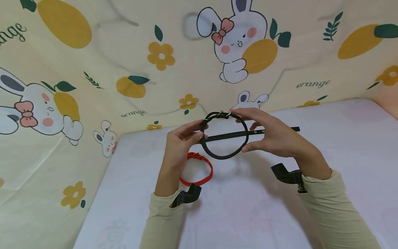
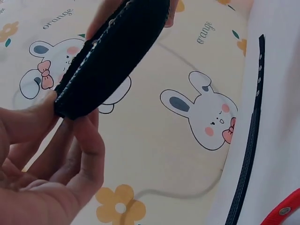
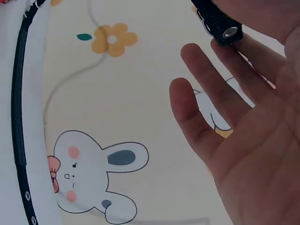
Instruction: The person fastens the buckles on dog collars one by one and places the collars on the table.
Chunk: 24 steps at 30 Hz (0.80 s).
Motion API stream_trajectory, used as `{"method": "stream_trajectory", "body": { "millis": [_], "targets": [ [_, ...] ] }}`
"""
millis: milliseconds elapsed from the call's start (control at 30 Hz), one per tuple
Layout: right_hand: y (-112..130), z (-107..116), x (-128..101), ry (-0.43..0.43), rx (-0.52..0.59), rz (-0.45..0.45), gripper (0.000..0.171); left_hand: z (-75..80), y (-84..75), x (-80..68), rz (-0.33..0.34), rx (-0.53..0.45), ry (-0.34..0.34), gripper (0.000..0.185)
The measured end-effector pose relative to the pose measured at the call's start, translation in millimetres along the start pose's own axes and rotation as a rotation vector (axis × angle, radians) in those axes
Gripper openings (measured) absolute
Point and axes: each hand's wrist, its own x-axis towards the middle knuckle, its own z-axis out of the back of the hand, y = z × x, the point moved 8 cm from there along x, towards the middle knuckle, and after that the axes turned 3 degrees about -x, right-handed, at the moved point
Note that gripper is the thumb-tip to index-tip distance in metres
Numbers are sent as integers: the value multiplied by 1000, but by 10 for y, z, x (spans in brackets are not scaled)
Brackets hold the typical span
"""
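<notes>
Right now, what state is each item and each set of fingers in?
Black collar: closed loop, held above the table.
Red collar: closed loop, on the table.
Black strap: unfastened, lying nearly straight on the table.
Left fingers: pinching the black collar.
Right fingers: holding its opposite side.

Between the left hand point(image 1: 183, 141) and the right hand point(image 1: 273, 133), up off the table point(image 1: 236, 214), is a collar point(image 1: 221, 157), and behind it a strap point(image 1: 224, 136) lies on the tabletop, running rightward past the right hand. A second collar point(image 1: 212, 170) lies on the table nearer the person, before the strap and just right of the left wrist. A cloth point(image 1: 124, 41) hangs behind the table and along its left side.
</notes>
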Motion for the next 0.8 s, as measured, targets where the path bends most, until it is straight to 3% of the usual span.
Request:
{"method": "stream_trajectory", "body": {
  "millis": [100,200,333,400,500,633,800],
  "targets": [
    [0,25,-7,-19,0,-3,99,-22,13,6,15,29,54,35],
    [-5,31,-11,-28,13,-9,98,-25,17,2,26,99,159,47],
    [-21,26,-16,-27,35,-35,95,-35,-18,-37,-39,260,339,73],
    [-33,18,-13,-21,38,-51,95,-34,-46,-52,-97,340,378,81],
    [-67,-14,-1,1,46,-81,95,-18,-66,-41,-155,417,355,83],
    [-162,-78,-7,48,53,-127,95,11,-6,-5,-124,464,276,77],
    [-286,-104,-60,90,25,-148,92,-54,108,72,-99,574,285,73]
  ]
}}
